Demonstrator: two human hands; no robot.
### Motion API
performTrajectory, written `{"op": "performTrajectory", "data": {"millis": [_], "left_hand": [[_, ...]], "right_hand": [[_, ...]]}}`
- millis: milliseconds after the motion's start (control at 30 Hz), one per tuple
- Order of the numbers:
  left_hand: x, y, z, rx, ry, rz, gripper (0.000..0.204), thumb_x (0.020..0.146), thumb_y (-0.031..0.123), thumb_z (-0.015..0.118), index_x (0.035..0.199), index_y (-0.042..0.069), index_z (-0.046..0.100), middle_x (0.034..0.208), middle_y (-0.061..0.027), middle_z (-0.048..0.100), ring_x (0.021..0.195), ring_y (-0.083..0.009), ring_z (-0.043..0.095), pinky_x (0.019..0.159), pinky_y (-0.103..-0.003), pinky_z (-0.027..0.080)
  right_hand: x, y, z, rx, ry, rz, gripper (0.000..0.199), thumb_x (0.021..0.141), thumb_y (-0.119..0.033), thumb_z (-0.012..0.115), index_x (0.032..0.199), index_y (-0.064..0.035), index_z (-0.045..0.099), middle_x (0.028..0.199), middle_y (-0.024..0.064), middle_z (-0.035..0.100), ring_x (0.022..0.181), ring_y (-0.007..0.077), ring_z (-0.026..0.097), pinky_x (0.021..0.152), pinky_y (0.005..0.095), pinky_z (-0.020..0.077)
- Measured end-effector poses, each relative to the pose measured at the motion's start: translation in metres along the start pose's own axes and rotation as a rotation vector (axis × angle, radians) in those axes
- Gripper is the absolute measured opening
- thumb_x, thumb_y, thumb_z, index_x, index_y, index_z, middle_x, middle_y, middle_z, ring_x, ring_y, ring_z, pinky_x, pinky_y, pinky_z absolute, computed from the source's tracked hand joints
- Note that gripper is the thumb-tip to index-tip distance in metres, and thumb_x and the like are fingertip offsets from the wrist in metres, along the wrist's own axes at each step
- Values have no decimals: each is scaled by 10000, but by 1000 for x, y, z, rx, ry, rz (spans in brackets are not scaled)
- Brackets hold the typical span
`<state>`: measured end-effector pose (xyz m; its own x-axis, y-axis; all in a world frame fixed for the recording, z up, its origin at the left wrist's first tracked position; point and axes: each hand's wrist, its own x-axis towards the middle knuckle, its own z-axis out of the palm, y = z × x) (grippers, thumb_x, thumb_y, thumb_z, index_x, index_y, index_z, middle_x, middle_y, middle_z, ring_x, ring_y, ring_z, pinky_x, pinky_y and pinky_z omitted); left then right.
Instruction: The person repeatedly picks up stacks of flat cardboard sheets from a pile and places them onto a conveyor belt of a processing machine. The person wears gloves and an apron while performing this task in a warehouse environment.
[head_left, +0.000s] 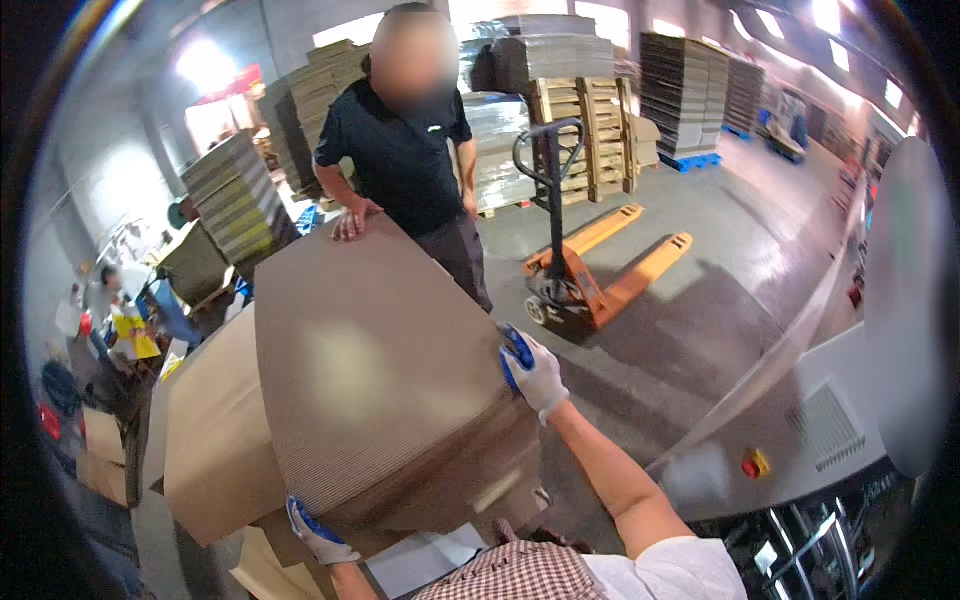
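A large brown corrugated cardboard sheet (390,370) lies in front of me, over a stack of more cardboard whose layers show along the near side. My right hand (535,375), in a white glove with blue-coated fingers, is closed at the sheet's right corner. At the near left corner my left hand (320,535), gloved the same way, grips the edge; its fingertips are partly hidden. Across from me stands a person (400,150) in a dark shirt, one bare hand (355,220) resting on the sheet's far edge.
Smoother brown cardboard (220,420) sits against the stack's left side. An orange pallet jack (600,290) stands on the floor beyond, before wooden pallets (585,140). A machine panel with a red button (755,463) is at my right. Tall cardboard stacks (685,95) line the back.
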<state>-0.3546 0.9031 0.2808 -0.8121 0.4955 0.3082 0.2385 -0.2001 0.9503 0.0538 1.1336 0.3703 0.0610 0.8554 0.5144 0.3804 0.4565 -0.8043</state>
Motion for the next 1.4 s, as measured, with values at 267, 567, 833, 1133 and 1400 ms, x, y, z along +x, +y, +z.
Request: {"op": "performTrajectory", "data": {"millis": [267,567,833,1133,1400], "left_hand": [[-3,47,18,-44,-104,-106,479,975,313,387,1273,-41,512,1268,-187,540,1166,-298,513,1006,-424,408],[-10,70,42,-141,133,-280,314,940,224,556,1163,5,593,1106,-135,617,1047,-241,567,937,-372,467],[2,24,12,20,79,-65,318,966,209,473,1110,-34,619,1128,-144,614,1076,-246,569,942,-374,455],[0,39,38,-283,103,-192,335,949,247,521,1091,-35,633,1173,-138,585,1006,-216,577,891,-334,478],[-10,58,16,-206,113,-188,286,945,210,533,1079,-14,650,1076,-62,643,950,-197,593,871,-336,472]], "right_hand": [[-3,5,-3,-32,48,-3,412,885,-238,637,1239,-37,574,1107,173,649,997,293,635,897,363,481],[57,7,-106,754,368,236,443,935,-129,614,1363,-116,501,1139,27,619,970,114,603,818,268,516],[67,0,-164,453,408,23,412,958,-197,581,1315,-1,524,1073,61,647,960,134,593,852,272,465],[15,28,-89,201,-41,105,450,925,-158,583,1351,-45,490,1054,163,674,967,200,660,853,311,493],[-29,-8,-27,-277,-21,-171,492,878,-292,641,1288,-40,542,1113,197,652,981,372,638,858,433,500]]}}
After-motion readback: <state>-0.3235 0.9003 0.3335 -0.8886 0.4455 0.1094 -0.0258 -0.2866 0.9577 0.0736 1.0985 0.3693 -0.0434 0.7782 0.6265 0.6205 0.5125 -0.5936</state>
